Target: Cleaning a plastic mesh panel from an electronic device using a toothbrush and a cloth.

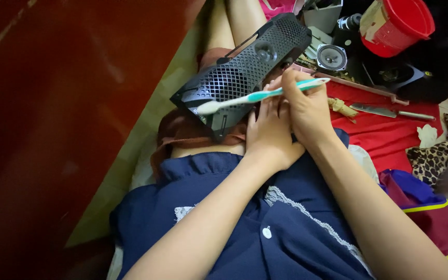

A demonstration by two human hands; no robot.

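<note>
The long black plastic speaker grille with a diamond mesh pattern [245, 70] lies across the person's lap, resting over the thighs and the brown shorts. Its long axis runs diagonally, from the lower left near the waist up to the upper right toward the knees, and the mesh face is turned up and to the left. A small round part sits in the mesh near its upper end. The left hand [269, 132] is under the lower right edge of the grille and supports it from that side; its fingers go up behind the panel, so how firmly it grips I cannot tell. The right hand [307, 106] is closed around the handle of a toothbrush with a white and turquoise plastic body [257, 97]. The toothbrush lies almost horizontal, with a slight rise to the right, and its white head points left and touches the mesh near the lower left end of the grille. To the right of the hands, a red cloth [385, 137] covers the floor, and on it lie a knife with a metal blade [390, 111] and a thin wooden strip [361, 88]. Farther up there are a round grey loudspeaker cone [332, 57] and a red plastic bucket [397, 26]. A leopard-pattern fabric [442, 150] lies at the right edge.
</note>
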